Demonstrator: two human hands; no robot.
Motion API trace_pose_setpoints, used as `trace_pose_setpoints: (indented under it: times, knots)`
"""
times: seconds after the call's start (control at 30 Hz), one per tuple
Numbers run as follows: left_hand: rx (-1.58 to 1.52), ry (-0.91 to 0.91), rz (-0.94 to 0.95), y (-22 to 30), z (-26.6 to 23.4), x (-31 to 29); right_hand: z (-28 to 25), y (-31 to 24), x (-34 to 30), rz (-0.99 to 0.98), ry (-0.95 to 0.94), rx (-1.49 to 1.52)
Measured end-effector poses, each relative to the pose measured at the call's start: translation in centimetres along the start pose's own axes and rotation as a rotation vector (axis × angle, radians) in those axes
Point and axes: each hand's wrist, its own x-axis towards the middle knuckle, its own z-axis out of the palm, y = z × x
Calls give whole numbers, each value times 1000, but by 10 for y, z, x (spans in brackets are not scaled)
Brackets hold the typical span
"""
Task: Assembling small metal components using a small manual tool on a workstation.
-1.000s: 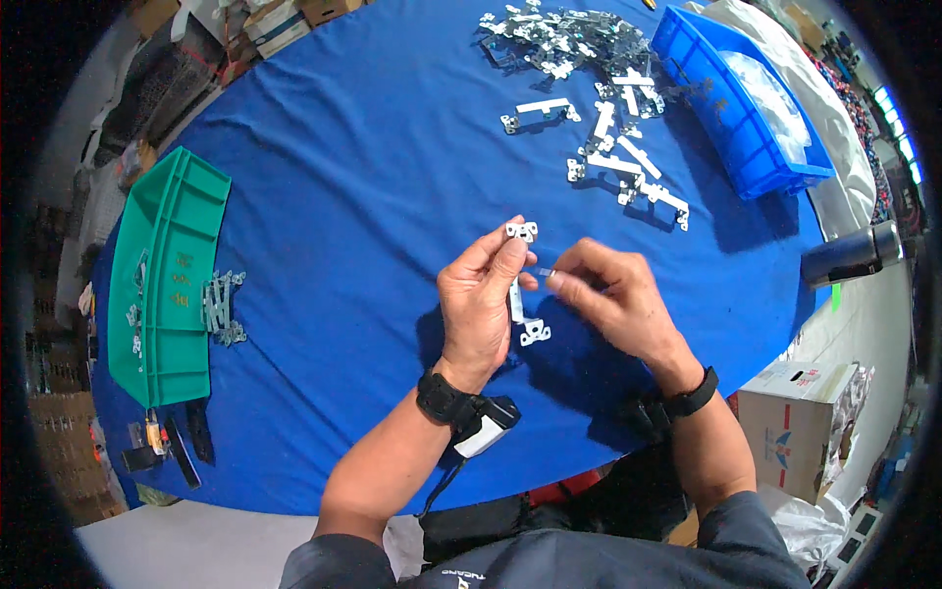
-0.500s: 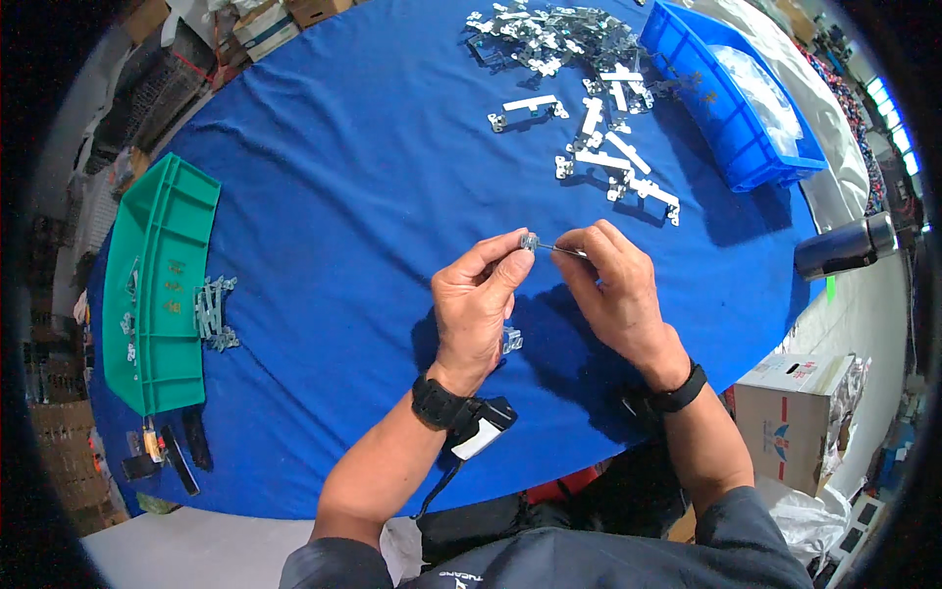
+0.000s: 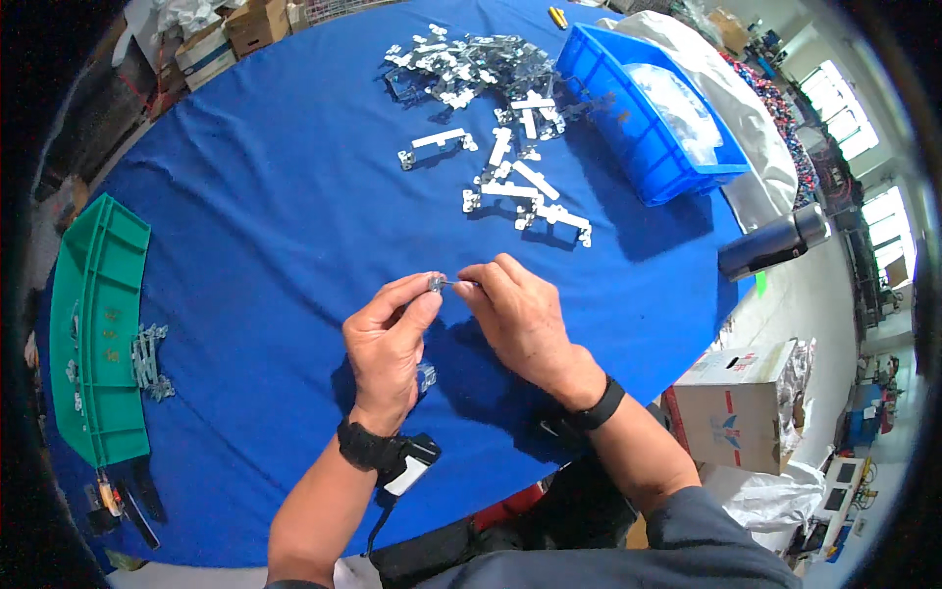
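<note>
A small metal bracket [image 3: 436, 283] is pinched between the thumb and forefinger of my left hand [image 3: 386, 344]. Below that palm another metal end [image 3: 426, 377] sticks out; whether it is the same piece is hidden by the hand. My right hand [image 3: 525, 319] has its fingers closed on a thin metal rod [image 3: 452, 284]. The rod's tip meets the bracket, and its other end is covered by my fingers. Both hands are above the blue cloth [image 3: 294, 196], nearly touching each other.
Beyond my hands lie several loose white-and-metal brackets [image 3: 510, 190] and a heap of metal parts [image 3: 481, 64]. A blue bin [image 3: 643, 172] and a dark bottle [image 3: 773, 241] are on the right. On the left, a green bin [image 3: 123, 422] stands beside stacked brackets [image 3: 149, 361].
The whole view has swung to the right, so the table's things appear further left and lower. My hands keep their grip, and the rod's tip still meets the bracket.
</note>
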Motion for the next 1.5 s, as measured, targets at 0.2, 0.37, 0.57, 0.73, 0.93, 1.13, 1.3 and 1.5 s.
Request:
trace_pose_setpoints:
  times: [0.2, 0.37, 0.57, 0.73, 0.93, 1.13, 1.3, 1.5]
  knots:
    - [4, 1, 42, -3, 1, 1, -2, -1, 0, 27, -52, 70]
    - [4, -8, 18, -1, 0, 1, -1, 1, -2, 28, -84, -44]
    - [20, -3, 52, -6, -1, 1, 4, 0, -1, 11, -30, 44]
    - [25, -1, 43, -5, -1, 0, 4, 0, -2, 16, -36, 9]
    - [100, -17, 82, -6, 1, 0, 5, 2, -4, 22, -45, -8]
    - [132, -22, 124, -6, -1, 0, 6, 2, -6, 84, -145, -137]
    - [94, -13, 120, -8, -1, 1, 7, 1, -3, 100, -42, 41]
    - [76, -16, 116, -6, -1, 1, 3, 3, -5, 128, -151, -19]
